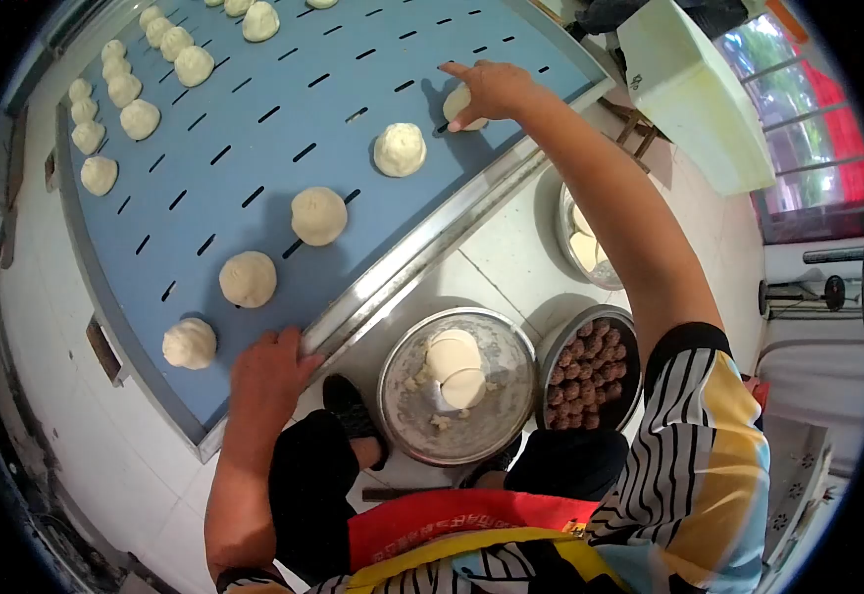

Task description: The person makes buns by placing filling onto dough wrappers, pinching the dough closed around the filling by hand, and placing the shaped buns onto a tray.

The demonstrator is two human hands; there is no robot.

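Note:
A large blue slotted tray (283, 129) with a metal rim carries round dough balls in rows. At its near right edge, my right hand (494, 91) is over a pale dough ball (457, 107), thumb and forefinger spread on either side and the other fingers partly hidden. Beside it sits another dough ball (399, 149). Closer to me along the same edge are a smooth dough ball (319, 216), a flatter one (248, 279) and a lumpy one (189, 344). My left hand (265, 376) grips the tray's rim near that last ball, with its fingertips partly hidden.
Below the tray, a metal basin (509, 436) holds flat dough rounds. To its right stands a pot (633, 396) of brown filling balls. Another bowl (567, 247) with dough pieces is partly behind my right arm. A white foam box (694, 99) stands at upper right.

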